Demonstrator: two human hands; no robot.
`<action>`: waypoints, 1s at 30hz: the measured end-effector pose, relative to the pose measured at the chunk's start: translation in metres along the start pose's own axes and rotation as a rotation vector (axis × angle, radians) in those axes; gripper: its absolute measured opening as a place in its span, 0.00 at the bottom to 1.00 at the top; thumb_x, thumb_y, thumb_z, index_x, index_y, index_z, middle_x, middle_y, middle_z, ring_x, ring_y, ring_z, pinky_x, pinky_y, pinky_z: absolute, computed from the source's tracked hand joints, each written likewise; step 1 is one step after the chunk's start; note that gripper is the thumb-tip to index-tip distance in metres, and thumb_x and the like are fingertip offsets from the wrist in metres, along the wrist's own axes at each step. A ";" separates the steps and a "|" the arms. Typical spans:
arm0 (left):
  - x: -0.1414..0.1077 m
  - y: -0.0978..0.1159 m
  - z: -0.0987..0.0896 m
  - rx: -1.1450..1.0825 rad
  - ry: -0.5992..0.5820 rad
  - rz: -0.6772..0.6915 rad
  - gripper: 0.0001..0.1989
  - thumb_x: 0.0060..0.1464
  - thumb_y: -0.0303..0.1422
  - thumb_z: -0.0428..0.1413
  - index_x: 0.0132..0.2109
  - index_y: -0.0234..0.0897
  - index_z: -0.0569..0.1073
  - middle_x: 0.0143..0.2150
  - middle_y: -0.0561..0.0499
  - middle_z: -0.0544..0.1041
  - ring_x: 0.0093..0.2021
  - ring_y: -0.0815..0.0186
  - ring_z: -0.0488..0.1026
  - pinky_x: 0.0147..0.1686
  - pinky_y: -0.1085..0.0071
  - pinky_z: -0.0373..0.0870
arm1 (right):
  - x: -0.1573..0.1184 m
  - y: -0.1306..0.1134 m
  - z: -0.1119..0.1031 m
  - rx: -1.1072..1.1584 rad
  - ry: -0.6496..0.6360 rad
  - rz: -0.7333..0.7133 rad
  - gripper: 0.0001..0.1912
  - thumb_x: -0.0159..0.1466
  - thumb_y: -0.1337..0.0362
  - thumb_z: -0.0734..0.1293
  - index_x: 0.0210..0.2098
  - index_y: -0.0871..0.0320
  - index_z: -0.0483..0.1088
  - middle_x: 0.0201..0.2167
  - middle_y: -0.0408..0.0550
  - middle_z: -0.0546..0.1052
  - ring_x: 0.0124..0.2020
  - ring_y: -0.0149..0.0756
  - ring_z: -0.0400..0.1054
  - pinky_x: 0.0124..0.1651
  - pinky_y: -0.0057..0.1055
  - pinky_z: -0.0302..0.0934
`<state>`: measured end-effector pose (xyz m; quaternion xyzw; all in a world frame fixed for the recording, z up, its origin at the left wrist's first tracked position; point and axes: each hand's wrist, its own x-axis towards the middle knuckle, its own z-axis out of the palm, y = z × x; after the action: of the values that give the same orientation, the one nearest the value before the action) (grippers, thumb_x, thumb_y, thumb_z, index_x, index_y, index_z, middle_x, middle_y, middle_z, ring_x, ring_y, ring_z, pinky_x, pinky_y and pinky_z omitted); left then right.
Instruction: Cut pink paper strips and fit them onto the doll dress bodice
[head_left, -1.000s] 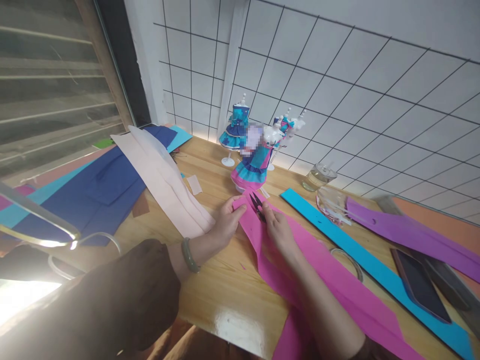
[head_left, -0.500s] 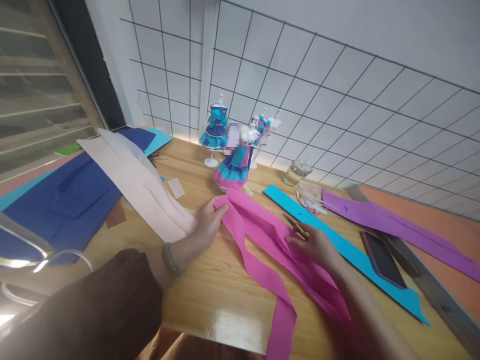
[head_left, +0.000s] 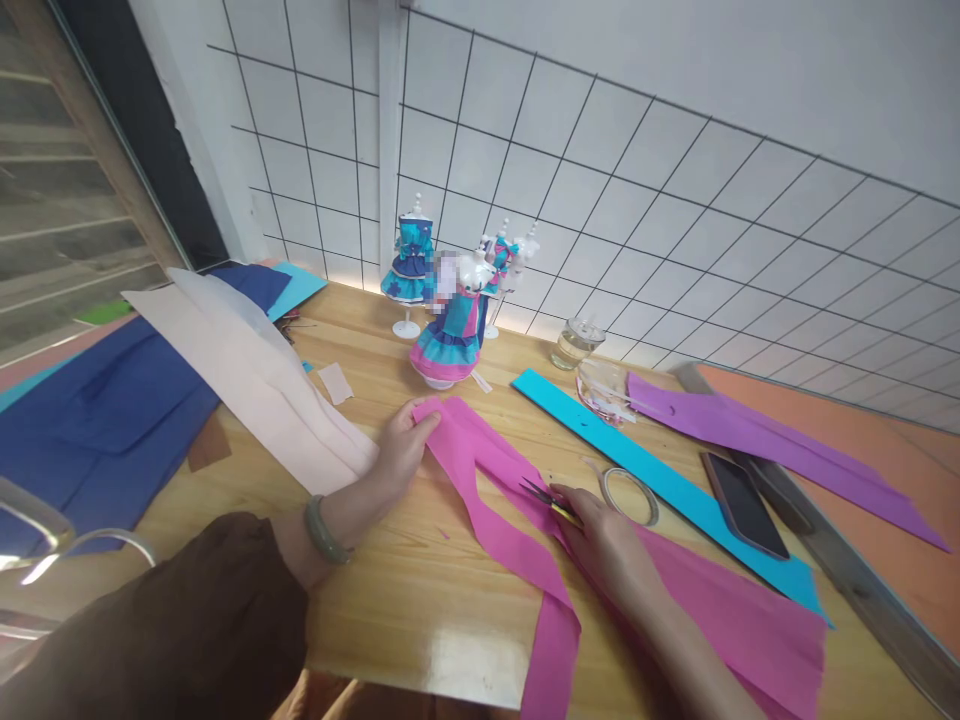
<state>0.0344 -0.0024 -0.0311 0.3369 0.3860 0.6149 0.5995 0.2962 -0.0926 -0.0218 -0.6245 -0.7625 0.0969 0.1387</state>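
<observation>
Between the thumb and fingers of my left hand (head_left: 405, 450) the far end of a long pink fabric piece (head_left: 510, 535) is pinched. From that end the fabric splits into a narrow strip, running to the near table edge, and a wider part, lying under my right arm. My right hand (head_left: 600, 535) is closed on small scissors (head_left: 559, 502) with yellow on the handles. Their dark blades point away to the left over the wider pink part and look slightly apart. A roll of tape (head_left: 628, 497) lies just beyond my right hand.
Dressed miniature mannequins (head_left: 448, 335) stand at the back, near a glass jar (head_left: 576, 343). Pale fabric (head_left: 247, 370) and navy fabric (head_left: 112, 400) lie at left. On the right are a turquoise strip (head_left: 637, 465), a phone (head_left: 744, 505) and purple fabric (head_left: 780, 460).
My right hand has come nearer and left with the scissors, whose blades now lie over the pink fabric. The wider part has spread to the right, and the tape roll has come into view.
</observation>
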 end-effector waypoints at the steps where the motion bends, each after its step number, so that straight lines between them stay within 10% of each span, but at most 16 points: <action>1: 0.000 0.000 0.000 0.012 0.003 0.003 0.16 0.44 0.33 0.59 0.42 0.34 0.71 0.37 0.49 0.75 0.36 0.66 0.72 0.36 0.71 0.67 | 0.001 0.002 -0.005 -0.014 0.007 -0.014 0.17 0.62 0.60 0.58 0.49 0.55 0.67 0.45 0.52 0.75 0.44 0.44 0.71 0.42 0.38 0.66; 11: -0.003 0.002 0.001 0.035 -0.030 -0.042 0.15 0.43 0.34 0.60 0.39 0.35 0.70 0.34 0.50 0.74 0.33 0.67 0.71 0.33 0.72 0.66 | 0.039 0.083 -0.082 -0.262 0.347 0.069 0.17 0.61 0.55 0.60 0.46 0.52 0.71 0.43 0.48 0.76 0.42 0.44 0.71 0.39 0.34 0.64; 21: 0.000 -0.004 -0.003 0.016 -0.079 -0.062 0.12 0.45 0.34 0.59 0.38 0.36 0.70 0.33 0.53 0.73 0.32 0.69 0.70 0.34 0.73 0.65 | 0.072 0.150 -0.038 -0.279 0.287 0.018 0.24 0.60 0.49 0.59 0.50 0.55 0.70 0.47 0.54 0.72 0.44 0.45 0.69 0.44 0.38 0.63; 26: 0.000 -0.002 -0.002 0.030 -0.067 -0.064 0.11 0.44 0.34 0.60 0.36 0.36 0.70 0.31 0.53 0.73 0.32 0.68 0.70 0.34 0.72 0.65 | 0.070 0.155 -0.033 -0.272 0.177 0.056 0.23 0.62 0.49 0.56 0.47 0.56 0.71 0.43 0.53 0.74 0.44 0.46 0.68 0.44 0.40 0.63; 30: 0.000 -0.002 -0.002 0.007 -0.110 -0.067 0.11 0.44 0.35 0.60 0.36 0.36 0.70 0.31 0.52 0.73 0.31 0.68 0.71 0.33 0.72 0.65 | 0.071 0.130 -0.039 -0.294 0.336 0.009 0.23 0.61 0.50 0.57 0.41 0.60 0.74 0.44 0.58 0.73 0.49 0.51 0.64 0.50 0.47 0.57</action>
<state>0.0334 -0.0022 -0.0339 0.3594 0.3657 0.5735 0.6390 0.4165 0.0022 -0.0205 -0.6487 -0.7318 -0.1203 0.1709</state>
